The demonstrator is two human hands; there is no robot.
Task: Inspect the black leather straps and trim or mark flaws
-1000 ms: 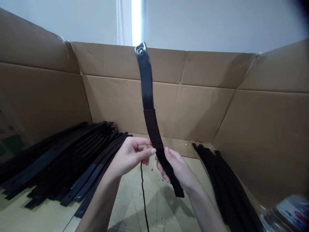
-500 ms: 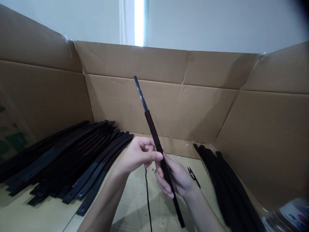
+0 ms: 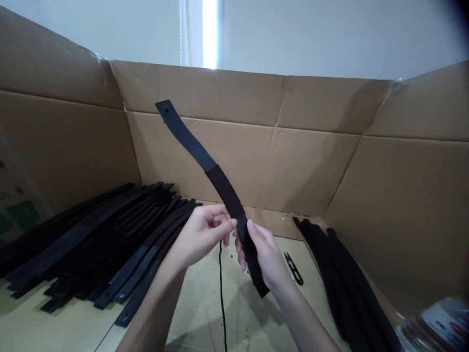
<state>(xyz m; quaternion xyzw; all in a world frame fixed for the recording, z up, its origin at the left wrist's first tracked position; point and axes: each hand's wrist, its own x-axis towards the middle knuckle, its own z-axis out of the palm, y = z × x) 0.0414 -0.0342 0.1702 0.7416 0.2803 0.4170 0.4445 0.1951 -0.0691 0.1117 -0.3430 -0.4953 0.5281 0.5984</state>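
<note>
A dark curved flat strip [image 3: 190, 142] with a hole near its upper end is held up at a slant. Dark brown cord is wound tightly round its middle as a wrapping [image 3: 225, 190]. My right hand [image 3: 266, 249] is closed round the lower part of the strip, thumb on its face. My left hand [image 3: 207, 232] pinches the cord at the strip's left edge, just below the wound section. From the left fingers the loose cord [image 3: 222, 293] hangs down toward me. The point where cord meets strip is partly hidden by the fingertips.
Many similar dark strips [image 3: 110, 244] lie piled at the left, some with wrapped middles. More black strips [image 3: 337, 283] lie at the right. Small black thread snips [image 3: 293, 269] rest on the table beside my right wrist. Cardboard walls [image 3: 227, 151] surround the table; a clear plastic container [image 3: 436, 325] stands front right.
The strip has turned from edge-on to showing its broad face, and its top has swung left. My right hand has rotated with it; the left still pinches the cord.
</note>
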